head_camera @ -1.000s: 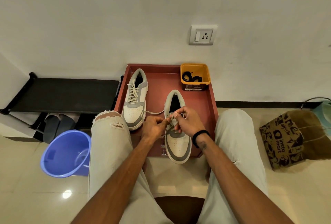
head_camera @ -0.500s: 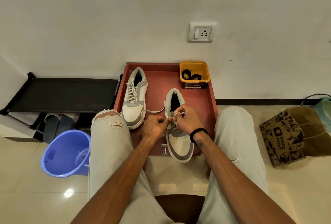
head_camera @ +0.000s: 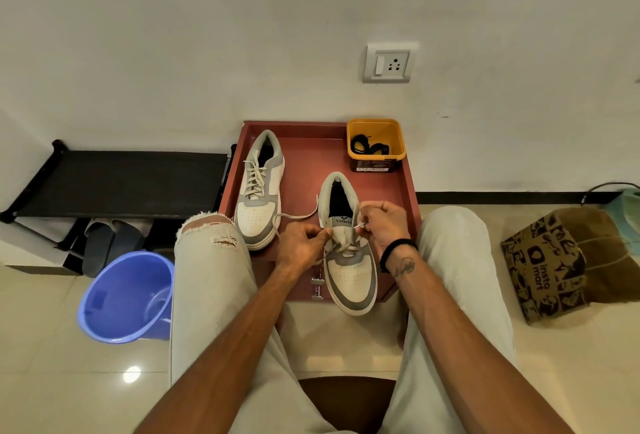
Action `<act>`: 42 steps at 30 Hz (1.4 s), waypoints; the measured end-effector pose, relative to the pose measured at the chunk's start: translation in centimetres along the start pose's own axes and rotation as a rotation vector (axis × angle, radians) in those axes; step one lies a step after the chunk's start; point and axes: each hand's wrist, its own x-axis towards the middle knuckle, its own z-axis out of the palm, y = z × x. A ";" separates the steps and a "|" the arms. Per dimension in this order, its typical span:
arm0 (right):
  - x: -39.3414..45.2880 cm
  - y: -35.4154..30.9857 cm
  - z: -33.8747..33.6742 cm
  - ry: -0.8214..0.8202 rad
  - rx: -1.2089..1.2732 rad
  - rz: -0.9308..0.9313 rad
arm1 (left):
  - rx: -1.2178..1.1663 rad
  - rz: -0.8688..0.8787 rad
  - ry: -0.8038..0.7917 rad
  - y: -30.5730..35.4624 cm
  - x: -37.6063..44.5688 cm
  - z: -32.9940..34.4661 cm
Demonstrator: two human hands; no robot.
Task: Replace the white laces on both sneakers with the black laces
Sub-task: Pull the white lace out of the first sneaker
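Observation:
Two white-and-grey sneakers lie on a red tray (head_camera: 304, 153). The left sneaker (head_camera: 259, 191) is fully laced in white. The right sneaker (head_camera: 349, 260) is nearer me, its toe over the tray's front edge. My left hand (head_camera: 300, 243) pinches the white lace (head_camera: 294, 216) at the shoe's left side; a loose length trails left toward the other shoe. My right hand (head_camera: 384, 225) pinches the lace's other end at the right eyelets, with the tongue exposed between my hands. Black laces (head_camera: 369, 147) lie coiled in a yellow tub (head_camera: 375, 128) at the tray's back right.
A blue bucket (head_camera: 124, 298) stands on the floor at my left knee. A black shoe rack (head_camera: 117, 180) with dark slippers beneath is at left. A printed paper bag (head_camera: 550, 263) sits at right. A wall socket (head_camera: 389, 62) is above the tray.
My right hand has drawn away to the right, pulling the white lace out of the upper eyelets. The tongue now shows between my hands. The view shifted slightly.

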 end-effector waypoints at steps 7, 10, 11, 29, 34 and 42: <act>0.7 -0.3 -0.8 0.060 -0.010 -0.181 | 0.092 0.006 0.055 0.4 0.0 -0.1; 0.8 -0.4 -1.0 0.113 -0.178 -0.343 | 0.086 -0.017 0.095 0.6 -0.1 -0.3; 0.7 -0.5 -1.2 0.137 -0.286 -0.392 | 0.080 -0.022 0.109 0.7 -0.1 -0.4; -0.6 0.8 -1.6 -0.283 -1.202 -0.461 | 0.519 0.393 -0.095 0.2 -1.2 1.6; -0.6 0.9 -1.7 -0.254 -1.174 -0.454 | 0.328 0.248 -0.056 0.6 -0.6 1.1; -0.6 0.9 -1.6 -0.231 -1.129 -0.431 | 0.195 -0.007 -0.132 1.2 -0.6 0.0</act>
